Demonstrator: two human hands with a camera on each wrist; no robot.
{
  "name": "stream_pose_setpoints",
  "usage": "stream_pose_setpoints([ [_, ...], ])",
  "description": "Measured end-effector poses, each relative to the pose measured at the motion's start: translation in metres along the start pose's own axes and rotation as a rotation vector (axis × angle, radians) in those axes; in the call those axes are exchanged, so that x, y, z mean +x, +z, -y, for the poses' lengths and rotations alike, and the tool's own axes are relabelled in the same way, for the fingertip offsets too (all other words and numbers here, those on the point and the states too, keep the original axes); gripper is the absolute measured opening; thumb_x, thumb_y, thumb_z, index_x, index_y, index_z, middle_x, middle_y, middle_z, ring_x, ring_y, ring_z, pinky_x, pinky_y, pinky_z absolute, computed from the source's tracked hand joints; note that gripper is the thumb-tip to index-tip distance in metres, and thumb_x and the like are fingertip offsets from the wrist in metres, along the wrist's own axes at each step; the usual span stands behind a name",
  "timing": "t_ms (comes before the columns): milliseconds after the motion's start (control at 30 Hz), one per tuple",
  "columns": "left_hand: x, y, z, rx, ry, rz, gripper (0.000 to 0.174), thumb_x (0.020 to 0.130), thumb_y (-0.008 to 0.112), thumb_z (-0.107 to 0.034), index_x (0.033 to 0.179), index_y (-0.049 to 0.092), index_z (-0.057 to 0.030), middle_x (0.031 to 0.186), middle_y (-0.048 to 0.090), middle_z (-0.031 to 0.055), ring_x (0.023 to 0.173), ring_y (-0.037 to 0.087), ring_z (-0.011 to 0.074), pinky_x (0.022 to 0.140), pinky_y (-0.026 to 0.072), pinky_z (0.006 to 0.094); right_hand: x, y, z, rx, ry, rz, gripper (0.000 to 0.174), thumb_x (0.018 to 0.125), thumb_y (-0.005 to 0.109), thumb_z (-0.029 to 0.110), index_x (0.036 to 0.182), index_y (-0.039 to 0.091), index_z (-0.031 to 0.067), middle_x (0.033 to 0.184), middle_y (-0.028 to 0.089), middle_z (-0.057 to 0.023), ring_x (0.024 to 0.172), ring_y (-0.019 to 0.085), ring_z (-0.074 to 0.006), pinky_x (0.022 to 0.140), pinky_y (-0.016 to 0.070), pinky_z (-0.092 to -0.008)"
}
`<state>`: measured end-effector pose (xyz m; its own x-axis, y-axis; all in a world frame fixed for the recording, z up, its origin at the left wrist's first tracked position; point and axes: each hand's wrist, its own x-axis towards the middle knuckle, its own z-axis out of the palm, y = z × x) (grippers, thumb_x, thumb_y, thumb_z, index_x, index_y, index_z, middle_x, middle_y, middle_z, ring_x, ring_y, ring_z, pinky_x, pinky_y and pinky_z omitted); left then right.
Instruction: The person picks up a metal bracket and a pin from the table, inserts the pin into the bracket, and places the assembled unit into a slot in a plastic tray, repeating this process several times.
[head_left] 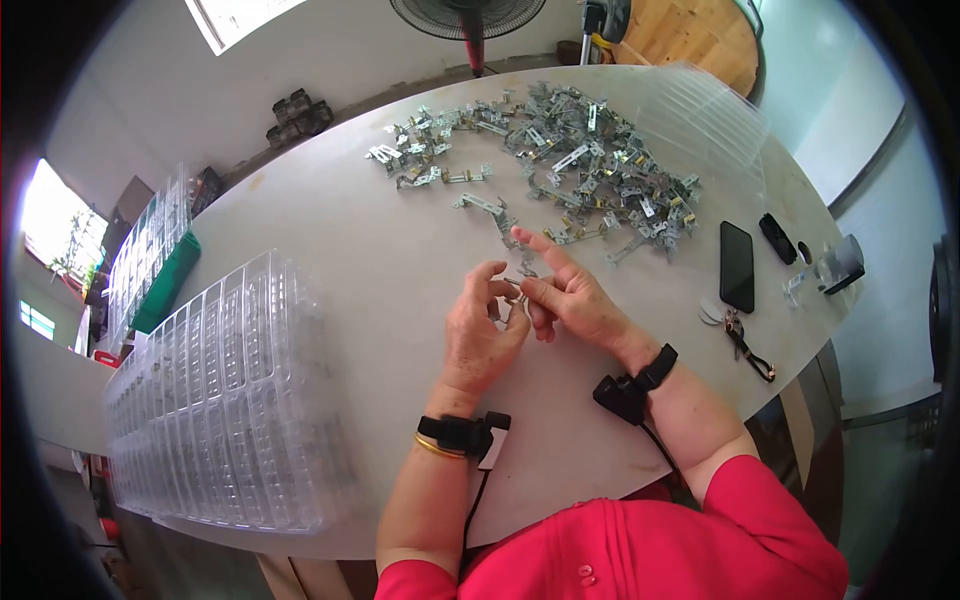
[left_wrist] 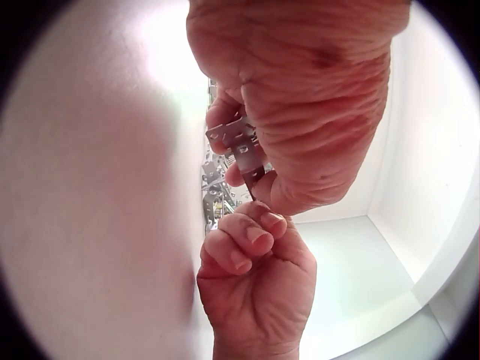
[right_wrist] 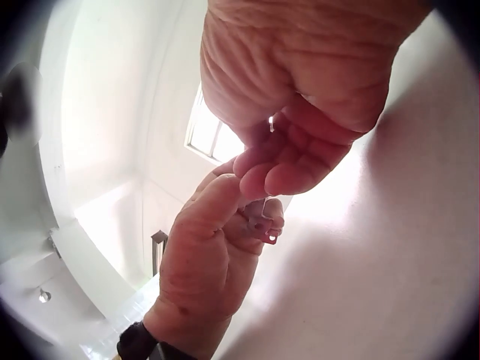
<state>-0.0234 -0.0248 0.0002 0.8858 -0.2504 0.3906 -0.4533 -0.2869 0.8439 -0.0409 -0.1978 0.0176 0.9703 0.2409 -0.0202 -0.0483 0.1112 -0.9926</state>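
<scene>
A small stamped-metal bracket with punched holes [left_wrist: 244, 150] is held between the fingers and thumb of my left hand [head_left: 482, 335]. My right hand [head_left: 585, 308] meets it from the other side, thumb and curled fingertips pinching at the bracket's end, while its index finger points outward in the head view. In the right wrist view, a holed corner of the bracket [right_wrist: 260, 225] shows by the left fingertips; the rest is hidden behind fingers. Just beyond the hands, a few loose brackets [head_left: 485, 205] lie on the table.
A large heap of metal brackets [head_left: 590, 150] covers the table's far side. Clear plastic compartment trays [head_left: 215, 400] are stacked at left, with more trays [head_left: 705, 110] at far right. A phone [head_left: 737, 266] and keys [head_left: 748, 345] lie on the right. A green bin [head_left: 168, 283] stands at far left.
</scene>
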Motion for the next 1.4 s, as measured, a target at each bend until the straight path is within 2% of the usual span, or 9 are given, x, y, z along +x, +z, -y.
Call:
stream_pose_setpoints([
  [100, -0.001, 0.000, 0.000, 0.033, 0.051, -0.023, 0.050, 0.079, 0.067, -0.001, 0.127, 0.052, -0.0049, 0.095, 0.072, 0.0048, 0.065, 0.053, 0.0109, 0.063, 0.0489, 0.0272, 0.002, 0.000, -0.002, 0.002, 0.010, 0.000, 0.061, 0.105, 0.055, 0.023, 0.157, 0.025, 0.0166, 0.064, 0.057, -0.0020, 0.052, 0.057, -0.0121, 0.050, 0.0478, -0.0266],
  [167, -0.001, 0.000, -0.001, 0.023, 0.027, -0.024, 0.050, 0.077, 0.070, -0.003, 0.125, 0.054, -0.0052, 0.093, 0.070, 0.0049, 0.069, 0.059, 0.0187, 0.066, 0.0520, 0.0329, 0.002, -0.002, -0.003, 0.004, 0.026, -0.001, 0.062, 0.104, 0.056, 0.024, 0.157, 0.024, 0.0146, 0.064, 0.057, -0.0021, 0.051, 0.057, -0.0125, 0.050, 0.0477, -0.0269],
  [333, -0.001, 0.000, 0.003, 0.060, 0.075, -0.019, 0.051, 0.078, 0.067, -0.001, 0.126, 0.052, -0.0054, 0.093, 0.071, 0.0038, 0.065, 0.054, 0.0119, 0.064, 0.0497, 0.0277, 0.002, -0.003, 0.001, 0.097, 0.092, 0.029, 0.058, 0.103, 0.058, 0.022, 0.151, 0.029, 0.0063, 0.064, 0.058, -0.0036, 0.051, 0.057, -0.0142, 0.048, 0.0476, -0.0284],
  [500, -0.001, -0.002, 0.001, 0.111, 0.104, -0.004, 0.051, 0.077, 0.068, -0.001, 0.126, 0.053, -0.0061, 0.092, 0.071, 0.0022, 0.068, 0.054, 0.0142, 0.066, 0.0502, 0.0292, 0.000, -0.005, 0.003, 0.087, 0.124, 0.056, 0.050, 0.103, 0.058, 0.021, 0.146, 0.036, 0.0093, 0.063, 0.058, -0.0021, 0.049, 0.055, -0.0129, 0.047, 0.0470, -0.0284],
  [567, -0.002, -0.003, -0.002, 0.116, 0.097, 0.015, 0.052, 0.075, 0.069, -0.001, 0.125, 0.053, -0.0063, 0.091, 0.070, 0.0042, 0.078, 0.062, 0.0228, 0.074, 0.0523, 0.0360, -0.001, -0.006, 0.001, 0.067, 0.146, 0.062, 0.048, 0.103, 0.057, 0.021, 0.146, 0.038, 0.0119, 0.062, 0.057, -0.0008, 0.049, 0.053, -0.0113, 0.048, 0.0468, -0.0278],
  [967, 0.004, -0.002, 0.012, 0.070, 0.207, -0.022, 0.041, 0.076, 0.067, 0.003, 0.115, 0.059, -0.0046, 0.094, 0.071, 0.0056, 0.078, 0.062, 0.0196, 0.072, 0.0538, 0.0317, 0.000, -0.007, 0.000, 0.130, 0.157, 0.089, 0.069, 0.101, 0.062, 0.021, 0.155, 0.022, 0.0091, 0.075, 0.065, -0.0065, 0.062, 0.067, -0.0180, 0.057, 0.0562, -0.0306],
  [1067, 0.002, -0.003, 0.011, -0.004, 0.134, -0.020, 0.038, 0.078, 0.066, 0.003, 0.115, 0.059, -0.0051, 0.096, 0.071, 0.0066, 0.077, 0.064, 0.0169, 0.071, 0.0542, 0.0304, 0.001, -0.007, 0.002, 0.186, 0.201, 0.075, 0.069, 0.101, 0.062, 0.021, 0.155, 0.022, 0.0084, 0.077, 0.066, -0.0068, 0.065, 0.068, -0.0188, 0.060, 0.0580, -0.0311],
  [1267, 0.005, -0.009, -0.001, -0.205, -0.058, 0.173, 0.041, 0.082, 0.062, 0.003, 0.122, 0.058, -0.0041, 0.101, 0.071, 0.0077, 0.081, 0.068, 0.0142, 0.072, 0.0541, 0.0280, 0.001, -0.020, -0.006, 0.361, 0.277, 0.097, 0.043, 0.100, 0.062, 0.022, 0.137, 0.045, 0.0061, 0.076, 0.067, -0.0044, 0.067, 0.071, -0.0181, 0.062, 0.0606, -0.0323],
  [1400, 0.003, -0.003, 0.003, -0.274, -0.030, 0.094, 0.042, 0.084, 0.060, 0.005, 0.125, 0.058, -0.0033, 0.101, 0.071, 0.0087, 0.086, 0.069, 0.0152, 0.075, 0.0542, 0.0292, 0.001, -0.021, -0.004, 0.427, 0.268, 0.135, 0.033, 0.101, 0.062, 0.021, 0.127, 0.053, 0.0049, 0.076, 0.068, -0.0033, 0.068, 0.071, -0.0170, 0.061, 0.0604, -0.0315],
])
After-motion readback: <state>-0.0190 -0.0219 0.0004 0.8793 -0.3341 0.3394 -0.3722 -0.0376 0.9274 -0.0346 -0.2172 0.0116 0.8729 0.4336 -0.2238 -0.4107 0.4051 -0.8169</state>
